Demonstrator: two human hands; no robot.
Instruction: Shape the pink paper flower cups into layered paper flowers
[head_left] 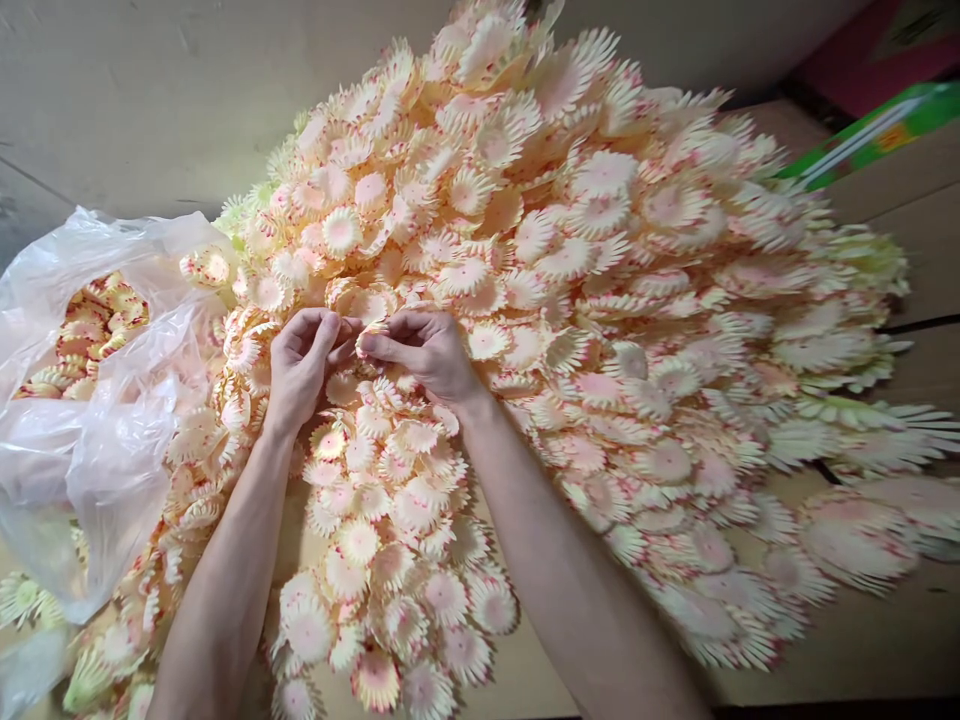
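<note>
Pale cream petal discs with pink centres and fringed, pink-tipped edges form a large heap across the view. Over its near middle, my right hand pinches one small fringed petal disc between thumb and fingers. My left hand is close beside it, thumb and fingertips pressed together near the same disc. What lies between the left fingertips is hidden, so I cannot make it out. Below both hands, between my forearms, lies a smaller spread of the same discs.
A translucent plastic bag at the left holds more discs with red-tipped edges. Grey wall stands behind the heap. A green packet lies at the right on brown cardboard.
</note>
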